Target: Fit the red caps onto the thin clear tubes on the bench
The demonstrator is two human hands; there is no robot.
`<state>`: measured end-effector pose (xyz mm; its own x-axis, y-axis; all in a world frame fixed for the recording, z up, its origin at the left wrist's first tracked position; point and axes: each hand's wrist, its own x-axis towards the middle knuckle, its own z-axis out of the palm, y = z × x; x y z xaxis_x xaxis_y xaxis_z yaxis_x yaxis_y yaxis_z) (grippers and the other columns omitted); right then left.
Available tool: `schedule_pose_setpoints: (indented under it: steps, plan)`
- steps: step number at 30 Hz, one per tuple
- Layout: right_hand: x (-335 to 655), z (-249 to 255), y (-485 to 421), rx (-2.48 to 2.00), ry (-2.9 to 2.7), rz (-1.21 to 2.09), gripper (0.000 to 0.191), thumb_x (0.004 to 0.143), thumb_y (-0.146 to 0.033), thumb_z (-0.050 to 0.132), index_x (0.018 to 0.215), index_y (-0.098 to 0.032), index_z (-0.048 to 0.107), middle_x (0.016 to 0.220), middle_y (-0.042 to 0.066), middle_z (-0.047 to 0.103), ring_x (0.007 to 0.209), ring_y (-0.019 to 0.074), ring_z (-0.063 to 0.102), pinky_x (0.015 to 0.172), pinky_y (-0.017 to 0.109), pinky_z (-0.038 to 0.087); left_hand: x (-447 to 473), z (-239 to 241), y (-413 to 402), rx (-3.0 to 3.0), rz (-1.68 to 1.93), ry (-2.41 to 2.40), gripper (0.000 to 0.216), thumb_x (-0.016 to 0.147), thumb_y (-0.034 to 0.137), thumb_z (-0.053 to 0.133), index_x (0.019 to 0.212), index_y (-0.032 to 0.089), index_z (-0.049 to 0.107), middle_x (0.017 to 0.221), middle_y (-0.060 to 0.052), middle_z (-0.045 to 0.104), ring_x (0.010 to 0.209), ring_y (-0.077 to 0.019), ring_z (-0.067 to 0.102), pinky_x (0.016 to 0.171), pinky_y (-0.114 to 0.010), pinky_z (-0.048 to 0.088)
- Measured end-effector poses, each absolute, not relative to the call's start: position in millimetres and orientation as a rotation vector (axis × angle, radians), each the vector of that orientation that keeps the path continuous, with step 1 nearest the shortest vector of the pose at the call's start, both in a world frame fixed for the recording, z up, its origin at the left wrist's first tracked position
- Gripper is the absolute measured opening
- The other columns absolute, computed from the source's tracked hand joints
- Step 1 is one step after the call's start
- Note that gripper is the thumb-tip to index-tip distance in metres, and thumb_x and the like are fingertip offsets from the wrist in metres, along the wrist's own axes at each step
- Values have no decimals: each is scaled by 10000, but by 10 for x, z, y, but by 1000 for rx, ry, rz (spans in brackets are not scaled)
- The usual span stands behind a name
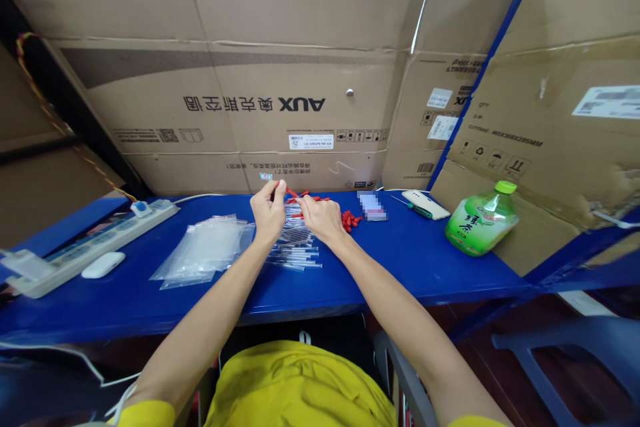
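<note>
My left hand (269,215) is closed in a pinch, thumb on top, around one end of a slim red stick-like piece (292,193). That piece slants down to the fingers of my right hand (323,219), which are bent and pressed together at its other end; the exact grip there is hidden. Beneath both hands lie several thin, shiny, clear or silver rods (295,257), some partly covered by my fingers. More red pieces lie behind my right hand, and a heap of short red pieces (350,220) sits just right of its wrist.
Clear plastic bags (210,247) lie left on the blue table (400,267). Further left are a power strip (95,240) and a white case (103,265). To the right stand a phone (425,204), a green-handled screwdriver (419,209) and a green bottle (481,220). Cardboard (240,80) walls the back.
</note>
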<state>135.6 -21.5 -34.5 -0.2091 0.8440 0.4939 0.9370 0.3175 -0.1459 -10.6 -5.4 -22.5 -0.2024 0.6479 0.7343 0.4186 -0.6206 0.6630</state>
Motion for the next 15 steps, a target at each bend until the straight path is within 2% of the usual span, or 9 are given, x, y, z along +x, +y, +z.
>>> schedule_pose_setpoints:
  steps: [15]
  plan:
    - [1350, -361, -207, -1560, -2087, -239, 594, 1133, -511, 225, 1058, -210, 732, 856, 91, 788, 707, 186, 694, 604, 268, 231, -105, -243, -21, 1798, 1973, 1272, 400, 1004, 445, 554, 700, 185, 546, 613, 32, 392, 611, -119, 358, 600, -273, 289]
